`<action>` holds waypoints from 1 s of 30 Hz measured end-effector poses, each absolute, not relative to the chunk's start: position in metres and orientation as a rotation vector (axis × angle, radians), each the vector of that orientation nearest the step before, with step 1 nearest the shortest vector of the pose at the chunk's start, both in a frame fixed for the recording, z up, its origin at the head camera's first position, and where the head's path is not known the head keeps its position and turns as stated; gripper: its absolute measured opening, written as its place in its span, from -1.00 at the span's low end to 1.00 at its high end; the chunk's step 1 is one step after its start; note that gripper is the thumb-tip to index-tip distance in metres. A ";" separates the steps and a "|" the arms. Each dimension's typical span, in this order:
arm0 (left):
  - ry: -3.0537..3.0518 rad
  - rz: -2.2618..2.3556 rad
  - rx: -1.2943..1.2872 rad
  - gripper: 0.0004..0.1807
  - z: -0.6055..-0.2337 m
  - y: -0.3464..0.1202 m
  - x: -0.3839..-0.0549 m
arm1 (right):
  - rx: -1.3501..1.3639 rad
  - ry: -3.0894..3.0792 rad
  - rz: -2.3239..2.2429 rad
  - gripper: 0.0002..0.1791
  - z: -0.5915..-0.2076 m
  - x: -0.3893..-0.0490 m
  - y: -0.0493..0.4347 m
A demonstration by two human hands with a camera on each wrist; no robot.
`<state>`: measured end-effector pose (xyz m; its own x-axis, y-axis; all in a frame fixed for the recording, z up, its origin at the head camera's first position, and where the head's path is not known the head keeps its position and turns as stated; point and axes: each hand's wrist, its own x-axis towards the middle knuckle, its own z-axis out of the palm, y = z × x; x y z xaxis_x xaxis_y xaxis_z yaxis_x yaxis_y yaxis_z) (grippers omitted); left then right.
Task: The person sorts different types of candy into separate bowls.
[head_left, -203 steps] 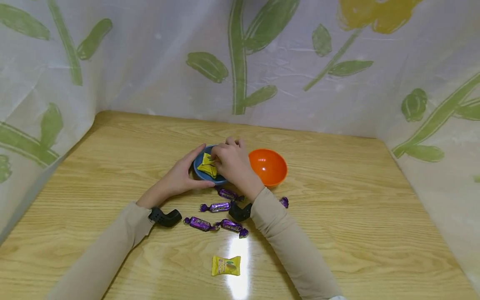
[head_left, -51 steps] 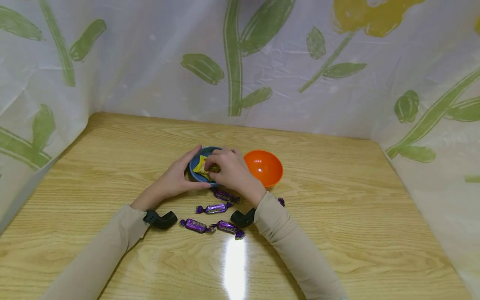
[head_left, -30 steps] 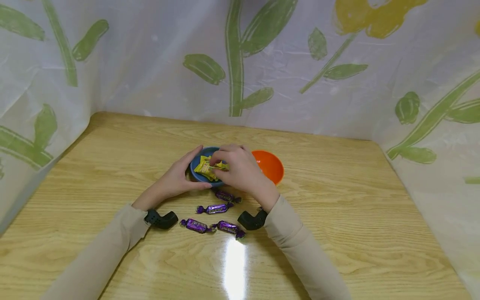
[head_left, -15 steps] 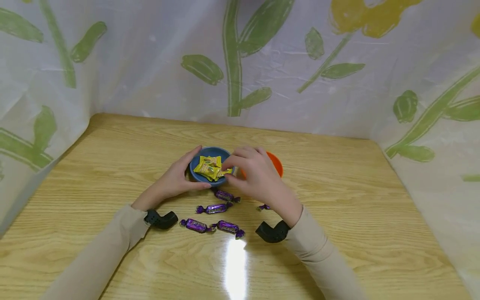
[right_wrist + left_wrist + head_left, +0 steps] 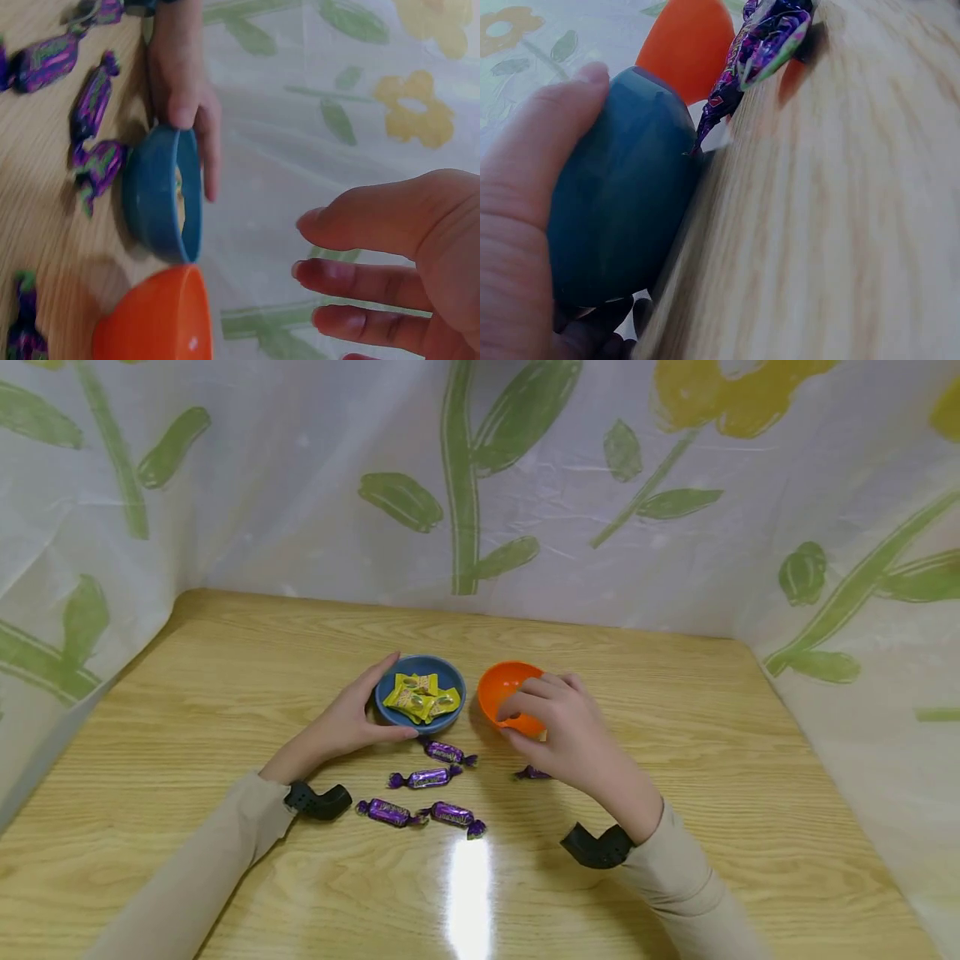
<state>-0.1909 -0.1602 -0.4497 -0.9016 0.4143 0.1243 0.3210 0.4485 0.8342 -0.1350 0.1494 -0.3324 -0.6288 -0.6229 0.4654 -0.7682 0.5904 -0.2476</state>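
Left hand (image 5: 351, 717) grips blue bowl (image 5: 451, 672), frame centre; yellow sweets (image 5: 411, 699) lie inside. Right hand (image 5: 561, 724), thumb and fingers apart, hovers near orange bowl (image 5: 493, 687), right of centre. Purple sweets (image 5: 429, 778): 5, below bowls.

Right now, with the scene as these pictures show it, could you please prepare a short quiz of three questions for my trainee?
1. Where do the yellow candies lie?
A) in the orange bowl
B) in the blue bowl
C) on the bare table

2. True or false: the left hand holds the blue bowl, while the right hand holds nothing.

3. How many purple candies can you count in the head view?

Key:
1. B
2. True
3. Five, one of them partly hidden by the right hand
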 end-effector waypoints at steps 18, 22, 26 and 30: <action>2.580 1.408 0.778 0.19 -0.368 -0.096 -0.171 | 1.077 -3.036 0.101 -0.75 -0.343 -0.122 0.176; 2.520 1.316 0.840 0.17 -0.366 -0.073 -0.174 | 1.037 -3.096 -0.025 -0.69 -0.351 -0.123 0.173; 2.515 1.215 0.923 0.09 -0.375 -0.060 -0.178 | 1.018 -3.115 -0.056 -0.68 -0.358 -0.123 0.169; 2.546 1.115 0.993 0.00 -0.385 -0.055 -0.179 | 1.011 -3.121 -0.024 -0.67 -0.362 -0.123 0.165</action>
